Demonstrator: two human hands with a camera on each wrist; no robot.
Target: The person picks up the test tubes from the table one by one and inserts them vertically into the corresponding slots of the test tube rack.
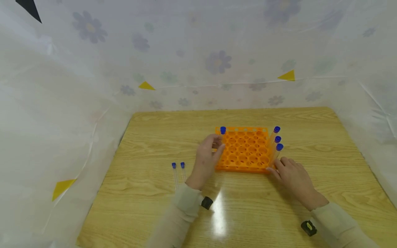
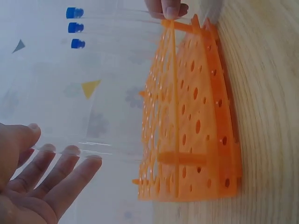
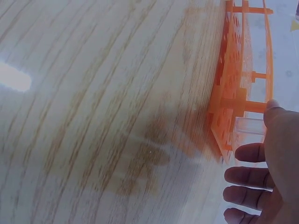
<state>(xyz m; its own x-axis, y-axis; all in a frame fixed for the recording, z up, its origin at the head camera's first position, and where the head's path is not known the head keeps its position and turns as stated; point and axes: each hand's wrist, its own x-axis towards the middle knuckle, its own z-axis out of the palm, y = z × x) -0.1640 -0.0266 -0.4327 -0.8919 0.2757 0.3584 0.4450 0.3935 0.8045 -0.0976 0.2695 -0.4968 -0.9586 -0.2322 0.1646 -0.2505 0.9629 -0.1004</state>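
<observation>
An orange test tube rack (image 1: 243, 151) with rows of round holes stands on the table. My left hand (image 1: 207, 156) pinches a clear test tube (image 2: 96, 147) between thumb and fingers at the rack's left side. Its blue cap (image 1: 223, 130) shows above the hand; the tube's lower end is at the rack's holes, exact seating unclear. My right hand (image 1: 293, 177) holds the rack's near right corner, thumb (image 3: 272, 108) at the upper plate. Beside it, three blue-capped tubes (image 1: 278, 139) stand in the right-hand column.
Two more blue-capped test tubes (image 1: 174, 172) lie on the table left of my left forearm, partly hidden by it. The wooden table (image 1: 248, 213) is bordered by flowered white sheeting (image 1: 186, 51) at the back and sides, with yellow triangles (image 1: 286, 75) on it.
</observation>
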